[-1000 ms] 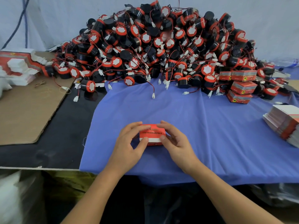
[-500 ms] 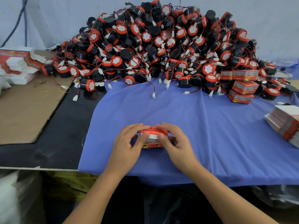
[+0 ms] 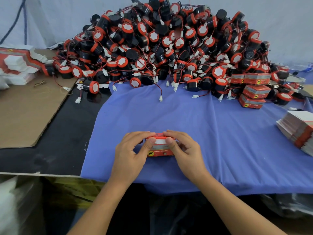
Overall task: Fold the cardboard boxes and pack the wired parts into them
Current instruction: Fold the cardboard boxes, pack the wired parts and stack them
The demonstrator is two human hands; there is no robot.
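A small red cardboard box (image 3: 160, 152) sits on the blue cloth (image 3: 194, 124) near the table's front edge. My left hand (image 3: 131, 153) grips its left side and my right hand (image 3: 186, 151) grips its right side. Both thumbs press on the white flap at the top front, and the fingers curl over the back edge. A big heap of black-and-red wired parts (image 3: 169, 48) with white connectors fills the back of the table.
Three packed red boxes (image 3: 254, 92) are stacked at the right foot of the heap. Flat box blanks lie in a stack at the right edge (image 3: 299, 131) and at the far left (image 3: 17, 63). A brown cardboard sheet (image 3: 28, 112) covers the left side.
The box has been turned so its printed front face now shows below the flap. Both thumbs have moved onto the white flap and press it down.
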